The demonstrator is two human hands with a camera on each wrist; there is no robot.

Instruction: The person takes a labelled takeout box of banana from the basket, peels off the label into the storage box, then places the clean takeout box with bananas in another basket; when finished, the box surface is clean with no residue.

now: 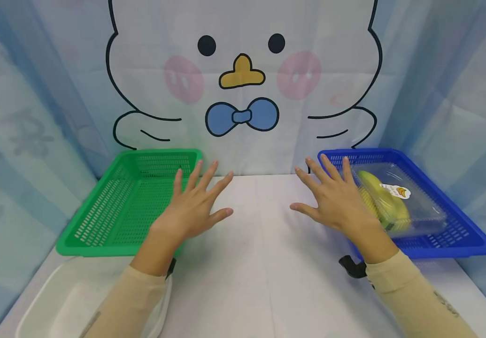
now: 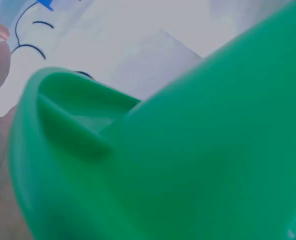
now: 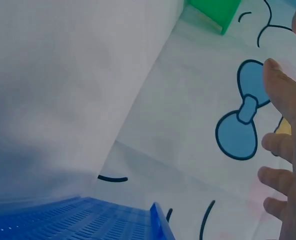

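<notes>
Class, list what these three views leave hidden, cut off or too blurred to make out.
- Banana pack, head view: near end behind right hand; label too small.
- White tub, head view: cut by bottom edge, left sleeve across it.
- Green basket, left wrist view: blurred, fills frame.

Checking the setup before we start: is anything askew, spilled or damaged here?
Nothing stands out. The packaged bananas lie inside the blue basket, the green basket sits flat, and both hands are open above the table.

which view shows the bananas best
The head view: the bananas lie whole in their clear pack inside the blue basket. The right wrist view shows only that basket's edge, the left wrist view neither.
</notes>
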